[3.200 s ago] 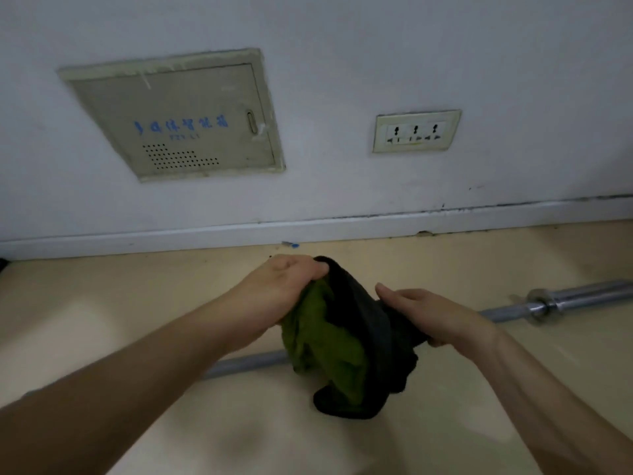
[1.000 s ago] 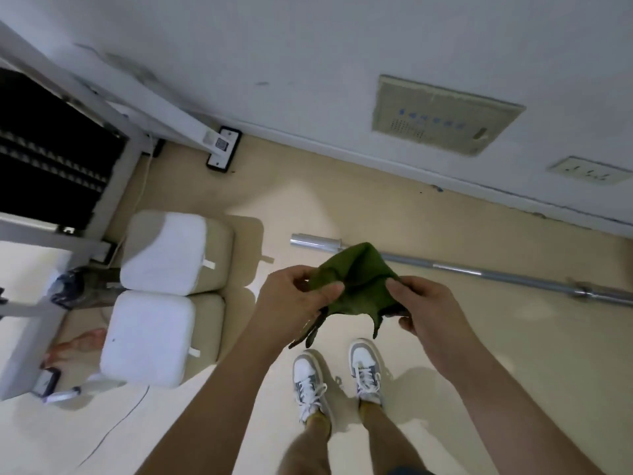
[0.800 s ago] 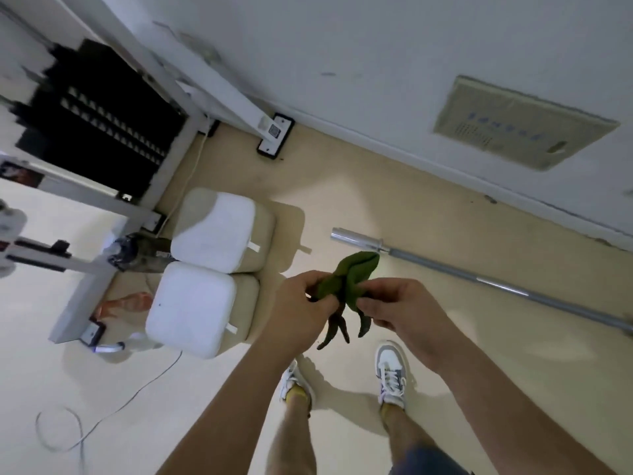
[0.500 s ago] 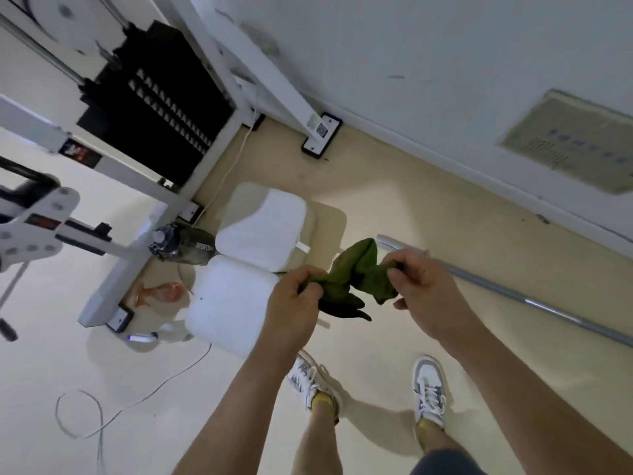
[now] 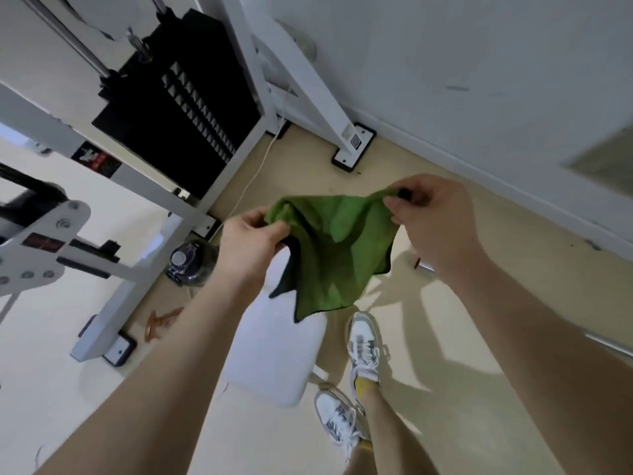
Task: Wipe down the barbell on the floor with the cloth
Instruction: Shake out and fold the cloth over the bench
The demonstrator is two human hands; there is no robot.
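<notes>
White machine frame (image 5: 191, 186) with a black weight stack (image 5: 178, 121) stands at far left, a bottle (image 5: 188, 264) at its foot. Left hand (image 5: 251, 245) pinches the left edge of the green cloth (image 5: 334, 252); right hand (image 5: 433, 222) pinches the right edge, spreading it above a white pad (image 5: 274, 358). Bar (image 5: 608, 344) lies on the floor at right, mostly hidden behind the right forearm.

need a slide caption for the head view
Both hands, left and right, spread a green cloth above the floor beside a weight machine.
</notes>
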